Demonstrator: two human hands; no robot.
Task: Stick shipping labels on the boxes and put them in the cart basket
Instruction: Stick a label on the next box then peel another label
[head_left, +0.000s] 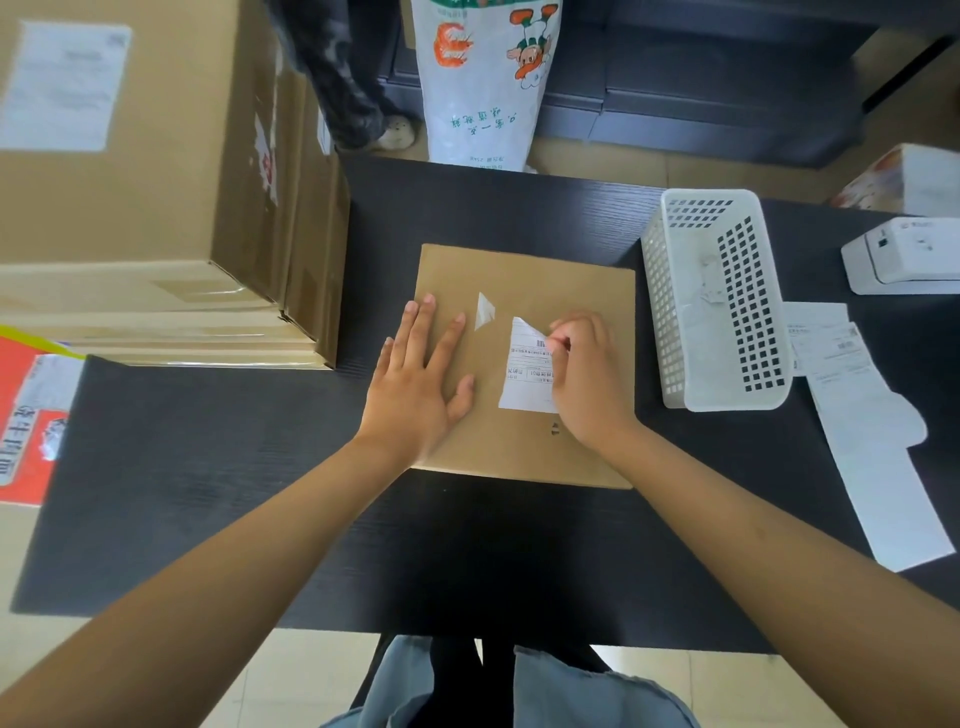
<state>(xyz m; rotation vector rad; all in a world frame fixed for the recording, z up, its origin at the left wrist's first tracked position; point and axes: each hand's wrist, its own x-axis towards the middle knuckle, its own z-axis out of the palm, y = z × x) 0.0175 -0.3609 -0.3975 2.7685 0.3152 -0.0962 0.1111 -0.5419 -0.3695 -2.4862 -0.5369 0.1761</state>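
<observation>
One box flat on counter. Left hand spread, pressing box; right hand pinching one label on it. One white basket beside.

A dark wood-grain counter fills the middle, standing on a pale tiled floor. At nine to eleven o'clock a stack of big brown cartons rises beside it. At twelve o'clock a printed white sack leans before dark drawer units. Soft, even daylight falls across everything.
</observation>
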